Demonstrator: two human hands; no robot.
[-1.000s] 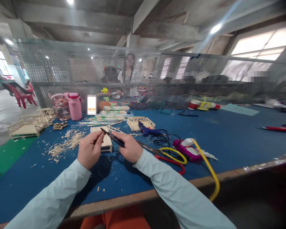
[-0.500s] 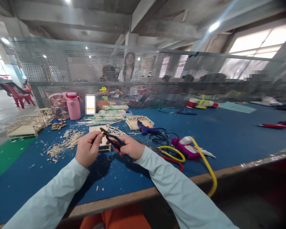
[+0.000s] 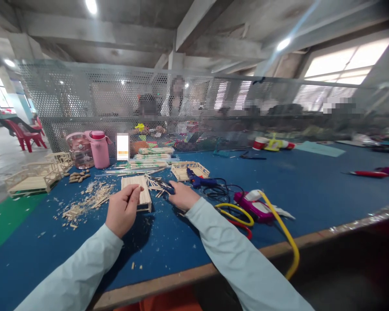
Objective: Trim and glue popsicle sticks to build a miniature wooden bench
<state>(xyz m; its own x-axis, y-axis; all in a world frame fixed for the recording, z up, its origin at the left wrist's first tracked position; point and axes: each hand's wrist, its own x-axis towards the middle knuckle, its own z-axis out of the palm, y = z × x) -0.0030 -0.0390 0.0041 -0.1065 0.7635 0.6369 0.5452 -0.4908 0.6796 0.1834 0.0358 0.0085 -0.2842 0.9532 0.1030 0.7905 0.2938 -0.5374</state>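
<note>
At the near edge of the blue-topped counter (image 3: 181, 246), a few small wood bits (image 3: 132, 265) lie loose. Farther in, the left hand (image 3: 122, 211) is raised with thumb and forefinger pinched together; what lies between them is too small to tell. The right hand (image 3: 184, 196), well apart from it, is closed around dark-handled pliers (image 3: 164, 185), their nose pointing toward the left. To the right of that hand lie scissors with yellow and red handles (image 3: 235, 213), and beside them a purple-and-white object (image 3: 257, 207) with a yellow tube (image 3: 283, 231) arching past the counter edge. Just beyond the left hand, and partly hidden by it, stands a small slatted platform of pale sticks (image 3: 144, 194). Wood scraps (image 3: 95, 198) are scattered to its left, and loose cut sticks (image 3: 154, 182) lie by its right side, near the pliers. Past these, a blue glue gun (image 3: 199, 179) is against a railed stick tray (image 3: 184, 170). Peanuts (image 3: 78, 176) sit left, before a pink bottle (image 3: 100, 153) and a clear jug (image 3: 81, 151); bagged sticks (image 3: 152, 160) lie right of the bottle. A perforated metal partition (image 3: 113, 99) rises behind, with a person (image 3: 175, 103) visible through it.
</note>
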